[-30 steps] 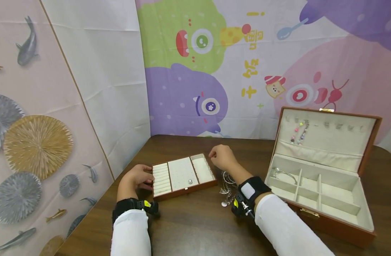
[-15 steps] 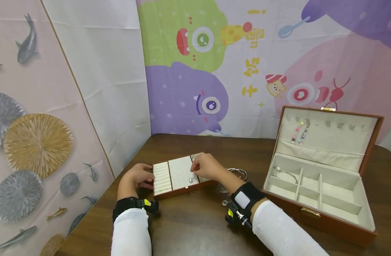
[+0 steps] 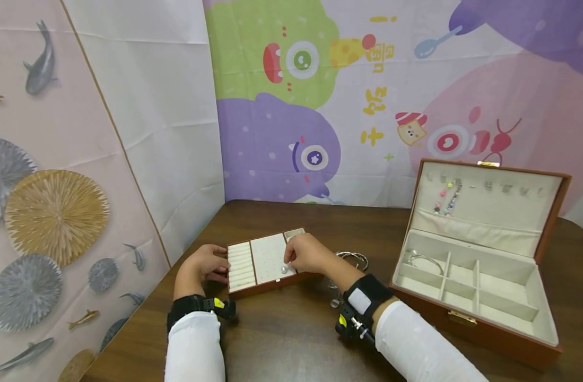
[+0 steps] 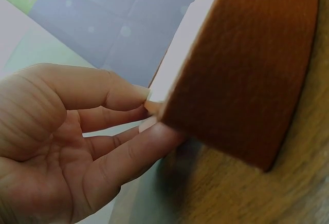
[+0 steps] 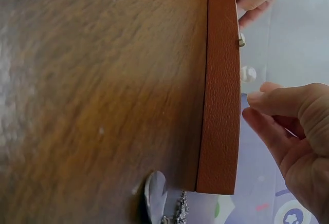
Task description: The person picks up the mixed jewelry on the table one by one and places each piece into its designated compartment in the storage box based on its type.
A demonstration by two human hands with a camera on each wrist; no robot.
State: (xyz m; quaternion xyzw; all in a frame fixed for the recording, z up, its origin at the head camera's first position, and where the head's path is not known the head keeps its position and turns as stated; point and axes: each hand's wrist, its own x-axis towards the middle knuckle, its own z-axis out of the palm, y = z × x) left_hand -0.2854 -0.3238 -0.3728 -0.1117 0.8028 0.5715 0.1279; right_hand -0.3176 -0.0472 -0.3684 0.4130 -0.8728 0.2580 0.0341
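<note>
Presently, L hand [image 3: 207, 262] pinches tray [image 3: 267, 250] betw. thumb & fingers at its L end. R hand [image 3: 307, 253] is over tray's R part, thumb & index narrow, tips nearly together; can't tell if anything's held betw. them. Stud [image 3: 284, 269] sits on tray's mid. panel, just beside R fingertips. Bangles [image 3: 365, 261] & silver disc [image 3: 335, 303] lie on table [image 3: 281, 339], R of R fingers, near wrist. Box [image 3: 501, 335], lid up, stands well R of R fingers.

Two hands [image 3: 206, 262] [image 3: 307, 253], one tray [image 3: 267, 255], one box [image 3: 503, 336], one pearly piece [image 3: 284, 269], perhaps two beaded strands [image 3: 442, 194]
</note>
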